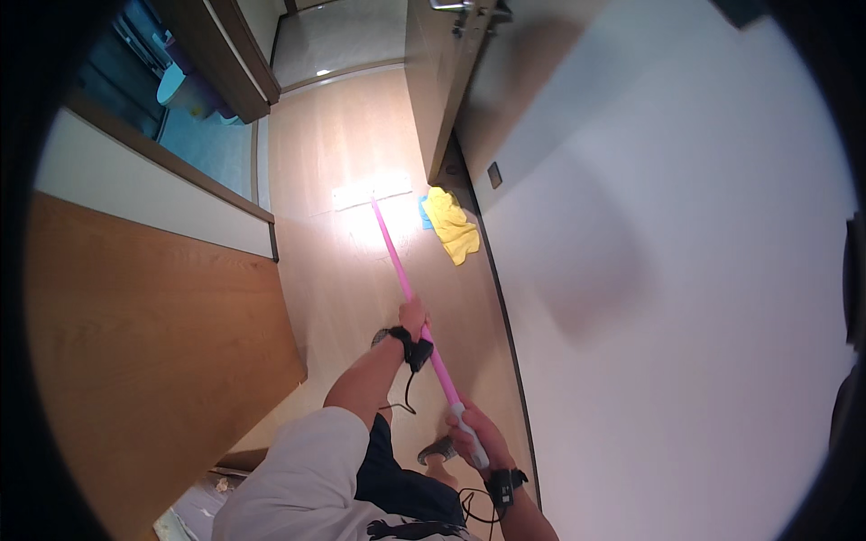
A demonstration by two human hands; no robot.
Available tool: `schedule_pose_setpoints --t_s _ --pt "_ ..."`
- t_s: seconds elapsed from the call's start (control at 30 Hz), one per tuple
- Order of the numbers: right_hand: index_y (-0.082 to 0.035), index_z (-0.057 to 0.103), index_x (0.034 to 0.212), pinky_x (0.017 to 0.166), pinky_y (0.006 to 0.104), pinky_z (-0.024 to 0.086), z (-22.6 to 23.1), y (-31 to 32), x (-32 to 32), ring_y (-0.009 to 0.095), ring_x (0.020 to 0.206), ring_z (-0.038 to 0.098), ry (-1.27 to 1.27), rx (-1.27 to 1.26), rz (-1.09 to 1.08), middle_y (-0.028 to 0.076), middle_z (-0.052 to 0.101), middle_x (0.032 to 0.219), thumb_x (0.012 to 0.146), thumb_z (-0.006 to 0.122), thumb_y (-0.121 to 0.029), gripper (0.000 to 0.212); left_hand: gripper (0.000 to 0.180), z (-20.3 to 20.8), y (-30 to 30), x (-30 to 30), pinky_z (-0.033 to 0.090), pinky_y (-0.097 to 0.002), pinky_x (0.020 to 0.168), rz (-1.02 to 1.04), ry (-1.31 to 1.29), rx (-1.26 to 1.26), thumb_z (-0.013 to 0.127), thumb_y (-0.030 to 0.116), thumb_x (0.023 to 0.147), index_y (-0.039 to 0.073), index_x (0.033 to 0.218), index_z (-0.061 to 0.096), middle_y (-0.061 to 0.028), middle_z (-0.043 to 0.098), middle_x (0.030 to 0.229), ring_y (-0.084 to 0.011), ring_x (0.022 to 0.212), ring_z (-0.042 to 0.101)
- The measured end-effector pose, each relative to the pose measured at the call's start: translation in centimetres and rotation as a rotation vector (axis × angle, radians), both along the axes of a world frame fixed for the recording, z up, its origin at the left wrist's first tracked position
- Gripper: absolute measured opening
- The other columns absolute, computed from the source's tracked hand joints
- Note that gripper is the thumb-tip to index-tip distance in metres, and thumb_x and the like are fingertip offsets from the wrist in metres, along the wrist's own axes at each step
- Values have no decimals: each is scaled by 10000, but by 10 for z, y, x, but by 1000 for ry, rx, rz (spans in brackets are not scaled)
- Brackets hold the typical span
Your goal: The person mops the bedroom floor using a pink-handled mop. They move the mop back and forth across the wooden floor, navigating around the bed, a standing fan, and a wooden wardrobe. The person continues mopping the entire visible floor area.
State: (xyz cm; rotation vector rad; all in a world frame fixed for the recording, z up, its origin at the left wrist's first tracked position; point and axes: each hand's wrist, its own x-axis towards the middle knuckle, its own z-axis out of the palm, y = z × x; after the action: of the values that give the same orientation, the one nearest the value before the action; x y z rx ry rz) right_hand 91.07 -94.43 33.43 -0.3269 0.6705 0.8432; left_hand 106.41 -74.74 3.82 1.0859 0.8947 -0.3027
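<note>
While both hands (pixel 413 317) grip the pink mop handle (pixel 397 263), a dark print (pixel 410 530) marks the pale shirt (pixel 293 469).

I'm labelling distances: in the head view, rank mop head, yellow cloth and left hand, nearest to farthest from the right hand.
From the right hand:
1. Left hand, ahead to the left, on the pink pole.
2. Yellow cloth, ahead, on the floor by the right wall.
3. Mop head, farther ahead, at the pole's far end.
</note>
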Motion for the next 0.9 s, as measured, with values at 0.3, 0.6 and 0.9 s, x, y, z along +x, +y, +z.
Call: schedule_pose_setpoints --t_s 0.3,0.6,0.9 --pt "-149 276 1614 438 212 379 69 -222 -294 89 553 437 139 -132 -14 91 579 988 1013 591 -142 679 215 -6 -239 -349 475 -388 410 -180 -30 -140 495 235 1060 121 878 503 -45 549 606 -227 485 602" --pt "-139 307 1610 439 225 388 119 -294 -335 110 537 437 141 -368 -9 118 558 956 1003 592 -140 671 349 54 -360 -375 451 -409 430 -231 -57 -158 470 318 1070 99 798 483 -65 487 592 -231 475 532" --pt "-149 294 1611 439 193 391 34 -195 -167 80 577 448 1 -156 -110 73 567 987 1002 586 -121 676 122 -46 -227 -159 550 -389 510 -941 -452 413 587 162 965 45 999 576 -81 652 711 -234 612 671"
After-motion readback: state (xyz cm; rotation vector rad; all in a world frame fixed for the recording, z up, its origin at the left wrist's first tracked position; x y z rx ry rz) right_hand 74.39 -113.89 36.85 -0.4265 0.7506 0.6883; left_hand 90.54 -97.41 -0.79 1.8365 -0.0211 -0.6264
